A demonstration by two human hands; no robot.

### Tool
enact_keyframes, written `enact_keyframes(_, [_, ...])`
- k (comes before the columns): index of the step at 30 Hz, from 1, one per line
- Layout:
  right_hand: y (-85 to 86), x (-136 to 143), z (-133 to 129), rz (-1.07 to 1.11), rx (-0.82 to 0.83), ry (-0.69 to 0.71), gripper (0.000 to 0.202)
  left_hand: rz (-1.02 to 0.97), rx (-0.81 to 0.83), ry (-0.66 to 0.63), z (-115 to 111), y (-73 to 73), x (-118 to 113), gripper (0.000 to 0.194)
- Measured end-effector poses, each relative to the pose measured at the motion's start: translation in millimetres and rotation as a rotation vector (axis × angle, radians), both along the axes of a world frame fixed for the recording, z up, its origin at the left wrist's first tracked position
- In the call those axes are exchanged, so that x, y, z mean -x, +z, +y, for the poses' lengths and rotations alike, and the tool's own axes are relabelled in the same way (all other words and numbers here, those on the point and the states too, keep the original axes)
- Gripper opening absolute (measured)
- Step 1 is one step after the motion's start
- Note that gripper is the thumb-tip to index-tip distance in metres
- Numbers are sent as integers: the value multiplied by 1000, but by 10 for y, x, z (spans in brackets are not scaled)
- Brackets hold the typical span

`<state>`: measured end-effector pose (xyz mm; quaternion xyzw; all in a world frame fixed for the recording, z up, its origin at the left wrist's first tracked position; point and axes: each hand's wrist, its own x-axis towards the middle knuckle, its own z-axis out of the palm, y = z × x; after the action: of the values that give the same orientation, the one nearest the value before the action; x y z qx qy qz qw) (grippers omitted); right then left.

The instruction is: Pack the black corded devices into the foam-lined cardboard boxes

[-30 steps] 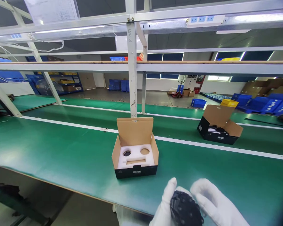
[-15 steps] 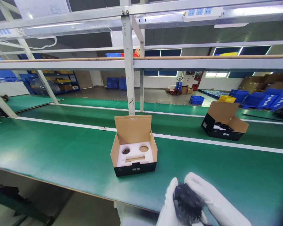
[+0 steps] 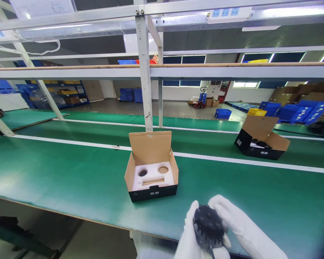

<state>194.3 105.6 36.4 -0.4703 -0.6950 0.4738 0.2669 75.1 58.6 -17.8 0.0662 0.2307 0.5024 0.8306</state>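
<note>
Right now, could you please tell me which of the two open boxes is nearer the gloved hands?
The middle box with the white foam insert; the other box sits farther back, beyond the near white stripe.

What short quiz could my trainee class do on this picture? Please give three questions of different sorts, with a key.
1. True or false: the gloved left hand and right hand are both at the black object.

2. Multiple choice: which round hole in the white foam insert, as seen in the picture, looks dark inside?
A) the left one
B) the right one
C) both

3. Fill in the gap: in the picture, the farther open box stands to the ____ of the nearer open box.

Key: 1. True. 2. A. 3. right.
</note>
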Motion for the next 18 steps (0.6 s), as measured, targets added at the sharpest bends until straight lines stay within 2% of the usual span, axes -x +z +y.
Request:
enact_keyframes(3, [-10,2,-15,48,150,11,49,-5,17,38,13,-59,-21,70])
enact_keyframes(7, [-128,-67,47,18,125,56,45,-79,136,347,20,-146,-81,35])
enact_keyframes(9, [-210,-126,93,-8,87,120,40,-161,230,418,32,-135,-114,29])
enact_keyframes(13, [-322,-218,136,-43,17,199,33,-295,420,309,62,14,-150,41])
enact_keyframes(15, [-335,-229,128,-29,-7,190,36,-322,413,275,54,97,-140,49])
enact_keyframes(18, [-310,-218,103,-50,-41,186,36,-238,339,242,2,176,-90,50])
